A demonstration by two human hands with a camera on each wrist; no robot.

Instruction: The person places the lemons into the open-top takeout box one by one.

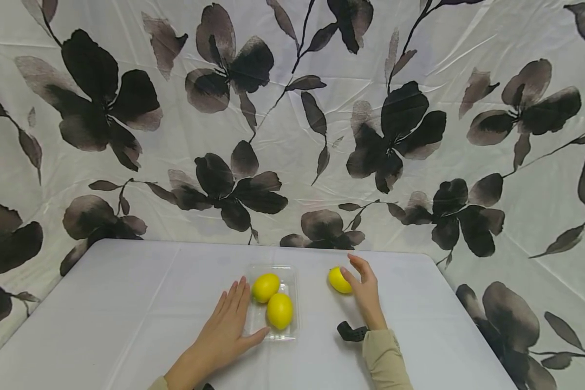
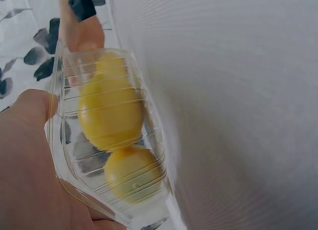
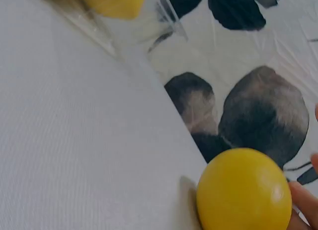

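Observation:
A clear plastic tray (image 1: 293, 303) on the table holds two yellow lemons, one lemon (image 1: 265, 287) behind the other lemon (image 1: 280, 311). My left hand (image 1: 226, 322) lies along the tray's left side, fingers straight, thumb stretched out at its near edge. The left wrist view shows both lemons (image 2: 112, 111) through the tray's ribbed wall (image 2: 149, 118). To the right of the tray, a third lemon (image 1: 338, 280) rests on the table. My right hand (image 1: 366, 290) is at its right side, thumb and fingers spread apart. In the right wrist view, fingertips (image 3: 303, 197) show right beside this lemon (image 3: 243, 190).
A white cloth covers the table (image 1: 127, 303), whose far edge meets a hanging floral sheet (image 1: 292, 124). A black wrist camera (image 1: 351, 331) sits by the right cuff, low over the table.

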